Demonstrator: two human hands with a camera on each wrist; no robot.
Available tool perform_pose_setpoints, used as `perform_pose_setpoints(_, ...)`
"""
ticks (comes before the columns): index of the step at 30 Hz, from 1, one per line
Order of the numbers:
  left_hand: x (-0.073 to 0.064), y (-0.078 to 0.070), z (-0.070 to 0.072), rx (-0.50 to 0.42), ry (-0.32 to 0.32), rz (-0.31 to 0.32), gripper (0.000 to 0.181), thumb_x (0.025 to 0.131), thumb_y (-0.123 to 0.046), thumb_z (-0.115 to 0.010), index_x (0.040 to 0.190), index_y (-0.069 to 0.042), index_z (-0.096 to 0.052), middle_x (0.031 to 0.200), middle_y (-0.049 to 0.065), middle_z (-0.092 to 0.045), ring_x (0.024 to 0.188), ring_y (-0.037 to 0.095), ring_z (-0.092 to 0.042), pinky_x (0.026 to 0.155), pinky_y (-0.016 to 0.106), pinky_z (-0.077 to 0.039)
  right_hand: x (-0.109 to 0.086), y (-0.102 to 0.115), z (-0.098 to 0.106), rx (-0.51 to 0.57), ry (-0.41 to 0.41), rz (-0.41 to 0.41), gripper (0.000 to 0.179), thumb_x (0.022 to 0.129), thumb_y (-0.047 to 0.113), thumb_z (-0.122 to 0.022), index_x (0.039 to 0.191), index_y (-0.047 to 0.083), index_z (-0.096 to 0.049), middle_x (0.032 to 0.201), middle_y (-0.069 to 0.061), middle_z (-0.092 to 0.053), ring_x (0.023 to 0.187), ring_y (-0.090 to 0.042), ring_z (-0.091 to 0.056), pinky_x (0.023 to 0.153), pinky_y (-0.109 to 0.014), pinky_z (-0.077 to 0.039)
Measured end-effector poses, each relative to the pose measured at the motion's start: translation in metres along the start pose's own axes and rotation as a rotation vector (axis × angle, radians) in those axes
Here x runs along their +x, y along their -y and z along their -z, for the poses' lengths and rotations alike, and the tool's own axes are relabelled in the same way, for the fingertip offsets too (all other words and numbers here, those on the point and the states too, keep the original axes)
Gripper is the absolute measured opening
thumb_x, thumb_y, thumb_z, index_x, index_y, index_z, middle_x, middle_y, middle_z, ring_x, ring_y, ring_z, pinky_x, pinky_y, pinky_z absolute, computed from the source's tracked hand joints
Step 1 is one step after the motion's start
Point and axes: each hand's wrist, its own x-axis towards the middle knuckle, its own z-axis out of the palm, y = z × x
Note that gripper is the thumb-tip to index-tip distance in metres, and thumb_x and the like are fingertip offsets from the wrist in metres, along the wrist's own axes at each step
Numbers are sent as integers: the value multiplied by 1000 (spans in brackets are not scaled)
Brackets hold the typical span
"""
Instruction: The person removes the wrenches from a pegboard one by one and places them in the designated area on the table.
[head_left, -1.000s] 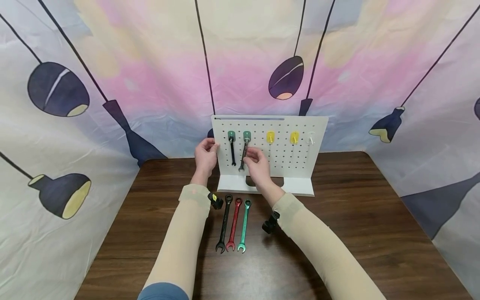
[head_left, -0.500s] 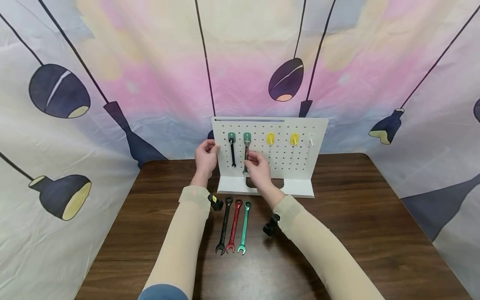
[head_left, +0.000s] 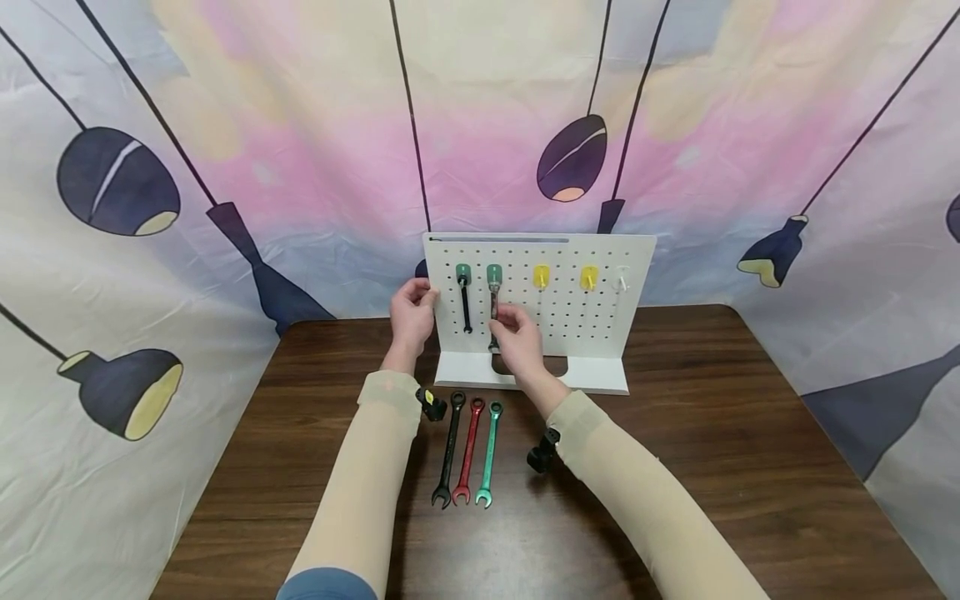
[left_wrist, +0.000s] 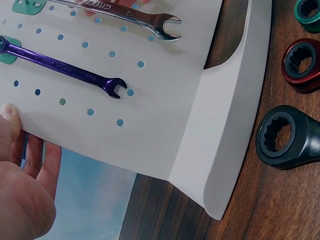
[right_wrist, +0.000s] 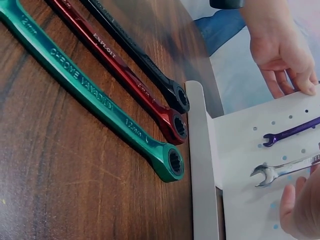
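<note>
My left hand (head_left: 412, 321) grips the left edge of a white pegboard (head_left: 585, 333), thumb in front and fingers behind, as the left wrist view shows. With my right hand (head_left: 519, 340) I pinch a silver combination wrench (left_wrist: 127, 14) by its shaft. Its upper end is at the second green hook (head_left: 494, 275), and its open jaw points down. To its left, a purple wrench (left_wrist: 65, 67) hangs from the first green hook (head_left: 463, 273). My right fingertips are partly hidden behind the silver wrench in the left wrist view.
Before the board, a black wrench (head_left: 448, 450), a red wrench (head_left: 468, 450) and a green wrench (head_left: 489, 454) lie side by side on the wooden table (head_left: 712, 417). Two yellow hooks (head_left: 542, 277) and a clear hook (head_left: 622, 278) are on the board's right side.
The silver wrench has swung from a slant to nearly upright under its hook, its lower end moving right with my right hand. My left hand stays on the board's edge.
</note>
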Motion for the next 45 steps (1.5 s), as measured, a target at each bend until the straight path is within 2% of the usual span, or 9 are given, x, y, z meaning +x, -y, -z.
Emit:
perform_pose_setpoints(4, 1, -1, 0, 2, 6, 9, 1, 104, -8, -71, 104, -9, -71, 94, 3, -63, 86, 19, -54, 74, 31, -46, 0, 0, 0, -3, -5, -1, 28, 101, 9, -71, 129, 4, -68, 124, -11, -68, 119, -28, -61, 104, -44, -50)
perform_pose_setpoints(9, 1, 0, 1, 10, 4, 11, 4, 105, -9, -71, 108, -6, -71, 94, 3, -63, 85, 18, -55, 74, 31, -46, 0, -3, 1, -3, 0, 15, 28, 101, 8, -71, 128, 3, -68, 123, -13, -68, 115, -28, -63, 104, -44, -51)
perform_pose_setpoints(12, 1, 0, 1, 10, 0, 9, 1, 105, -8, -71, 104, -9, -71, 94, 3, -63, 84, 19, -54, 73, 30, -46, -2, -4, 3, -12, 5, 33, 27, 101, 7, -71, 127, 3, -69, 121, -13, -69, 112, -28, -65, 103, -44, -51)
perform_pose_setpoints(17, 0, 0, 0, 10, 2, 10, 7, 105, -9, -71, 101, -14, -70, 94, 3, -63, 85, 19, -54, 72, 31, -45, -7, -8, 7, -30, 18, 62, 25, 100, 6, -71, 126, 3, -69, 118, -12, -70, 110, -27, -65, 102, -43, -52)
perform_pose_setpoints(26, 1, 1, 1, 21, 15, 18, 3, 106, -10, -70, 108, -8, -71, 95, 4, -64, 84, 19, -53, 72, 31, -46, -14, -14, 12, -49, 47, 83, 29, 101, 8, -72, 130, 5, -68, 121, -12, -69, 112, -28, -66, 103, -43, -52)
perform_pose_setpoints(32, 1, 0, 0, 12, 10, 18, 4, 106, -10, -69, 103, -11, -71, 95, 3, -63, 85, 20, -53, 72, 31, -46, -16, -18, 14, -22, 72, 103, 33, 100, 4, -73, 132, 1, -66, 123, -15, -69, 113, -30, -68, 104, -42, -53)
perform_pose_setpoints(40, 2, -1, 0, -4, 9, 15, 1, 105, -9, -71, 104, -8, -71, 93, 2, -63, 84, 19, -53, 72, 29, -45, -24, -17, 16, 12, 106, 67, 35, 100, 7, -74, 134, 4, -66, 124, -13, -68, 113, -30, -68, 98, -41, -56)
perform_pose_setpoints(45, 2, 1, 0, -2, 2, 11, 6, 105, -8, -71, 100, -12, -71, 92, 2, -64, 84, 18, -53, 73, 29, -44, -28, -16, 17, 52, 125, 40, 36, 100, 5, -73, 135, 3, -65, 125, -14, -67, 110, -28, -70, 89, -35, -60)
